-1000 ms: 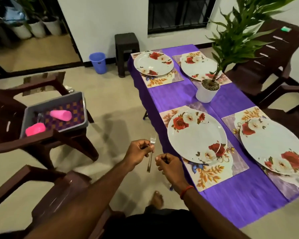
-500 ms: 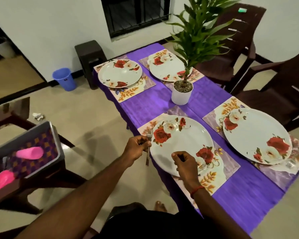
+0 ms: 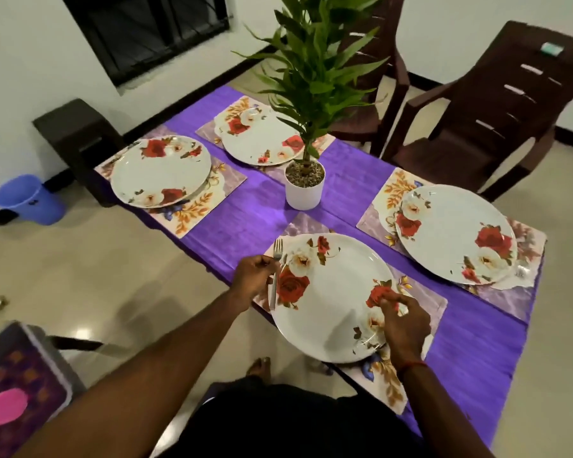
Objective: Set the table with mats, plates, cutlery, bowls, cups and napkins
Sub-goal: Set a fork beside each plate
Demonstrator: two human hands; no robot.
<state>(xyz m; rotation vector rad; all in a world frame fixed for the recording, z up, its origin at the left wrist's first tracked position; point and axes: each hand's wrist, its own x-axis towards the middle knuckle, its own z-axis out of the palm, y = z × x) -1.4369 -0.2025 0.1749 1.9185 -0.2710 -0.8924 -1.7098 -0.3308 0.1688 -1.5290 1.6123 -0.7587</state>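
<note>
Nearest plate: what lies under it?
The nearest plate sits on a floral placemat, whose corners stick out around it, over the purple tablecloth. The mat's middle is covered, so anything else beneath cannot be seen.

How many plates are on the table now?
4. Near plate between the hands; right plate; far-left plate; far plate, partly hidden by the plant. None seems fully hidden.

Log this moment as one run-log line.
left hand: holds fork at near plate left edge | right hand: grip at plate's right rim, contents unclear | cutlery: just starting
</note>
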